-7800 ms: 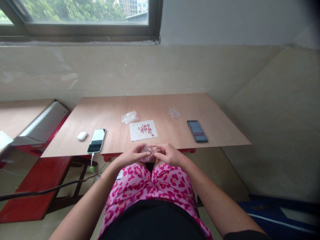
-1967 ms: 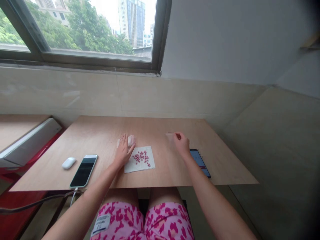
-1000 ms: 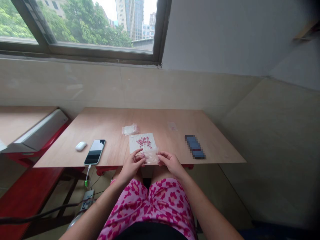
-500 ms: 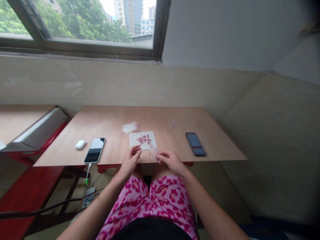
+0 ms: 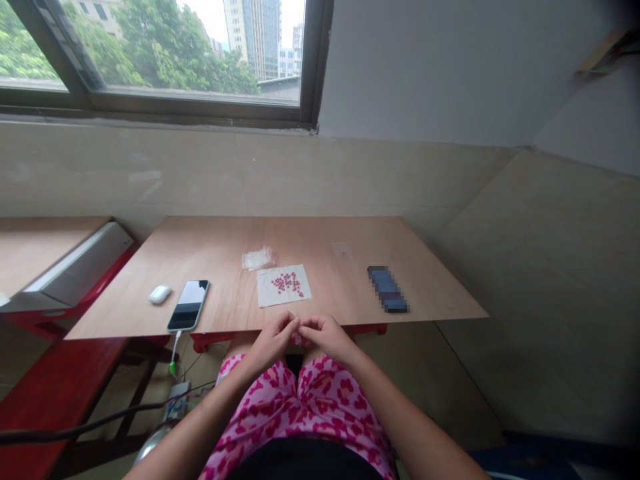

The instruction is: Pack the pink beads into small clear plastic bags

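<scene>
My left hand [image 5: 278, 335] and my right hand [image 5: 323, 335] meet just off the table's front edge, above my lap. Both are closed, fingertips pinched together on a small clear plastic bag [image 5: 297, 339], mostly hidden by the fingers. Beyond them a white cloth or paper sheet [image 5: 267, 295] lies on the table, bearing a scatter of small red beads [image 5: 287, 283]. A stack of small clear bags [image 5: 258, 259] rests behind the sheet on the left. Farther right lies a single clear bag [image 5: 342, 251] with something tiny and dark in it.
The wooden table [image 5: 345, 290] also holds a phone [image 5: 189, 305] on a white charging cable, a white earbud case [image 5: 160, 295] and a dark, pixelated device [image 5: 388, 289] on the right. At left stands a red bench [image 5: 45, 400]. A dark cable [image 5: 75, 427] crosses the lower left.
My right hand has drawn the clear bag back from the sheet's corner toward me. My left hand has come in to meet it and closed on the bag. The view has shifted slightly.
</scene>
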Available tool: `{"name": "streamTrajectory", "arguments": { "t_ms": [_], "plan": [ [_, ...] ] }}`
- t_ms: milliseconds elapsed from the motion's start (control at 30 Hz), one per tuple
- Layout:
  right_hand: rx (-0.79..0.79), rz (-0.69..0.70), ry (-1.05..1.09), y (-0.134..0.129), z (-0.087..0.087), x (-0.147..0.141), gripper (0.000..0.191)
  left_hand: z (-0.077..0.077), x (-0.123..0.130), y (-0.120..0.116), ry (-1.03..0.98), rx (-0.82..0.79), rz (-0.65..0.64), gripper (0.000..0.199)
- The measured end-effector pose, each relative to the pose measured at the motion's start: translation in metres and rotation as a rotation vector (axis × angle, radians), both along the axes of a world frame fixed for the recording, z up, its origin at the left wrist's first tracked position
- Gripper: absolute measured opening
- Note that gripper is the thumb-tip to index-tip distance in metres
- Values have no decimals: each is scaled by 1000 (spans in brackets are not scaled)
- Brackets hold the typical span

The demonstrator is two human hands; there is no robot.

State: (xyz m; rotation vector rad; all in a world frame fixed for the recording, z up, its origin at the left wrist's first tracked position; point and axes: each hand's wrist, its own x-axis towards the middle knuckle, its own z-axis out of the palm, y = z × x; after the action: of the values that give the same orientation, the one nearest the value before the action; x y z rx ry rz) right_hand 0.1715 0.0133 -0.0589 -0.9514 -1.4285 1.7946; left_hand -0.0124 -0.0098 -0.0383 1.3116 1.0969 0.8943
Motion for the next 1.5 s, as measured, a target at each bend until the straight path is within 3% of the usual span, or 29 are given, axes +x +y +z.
{"name": "streamTrajectory", "arguments": {
  "t_ms": [200, 433, 733, 867, 1000, 1300, 1500],
  "plan": [
    [-28, 13, -6, 2, -3, 0, 41, 7, -2, 0, 111, 89, 0, 34],
    [47, -120, -82, 4, -16, -1, 38, -1, -3, -2, 324, 177, -49, 28],
    [41, -46, -74, 3, -10, -1, 41, 8, -5, -1, 376, 212, -78, 25],
    [45, -68, -55, 1, -9, -3, 36, 1, -4, -1, 364, 172, -70, 23],
    [48, -88, -114, -3, -9, -6, 28, -7, -2, -1, 501, 186, -46, 20],
    [131, -96, -242, -5, -12, -6, 14, -7, 0, -2, 665, 219, -33, 21],
    [323, -220, -431, -9, -8, -7, 10, -6, -4, 1, 718, 211, 24, 20]
  ]
}}
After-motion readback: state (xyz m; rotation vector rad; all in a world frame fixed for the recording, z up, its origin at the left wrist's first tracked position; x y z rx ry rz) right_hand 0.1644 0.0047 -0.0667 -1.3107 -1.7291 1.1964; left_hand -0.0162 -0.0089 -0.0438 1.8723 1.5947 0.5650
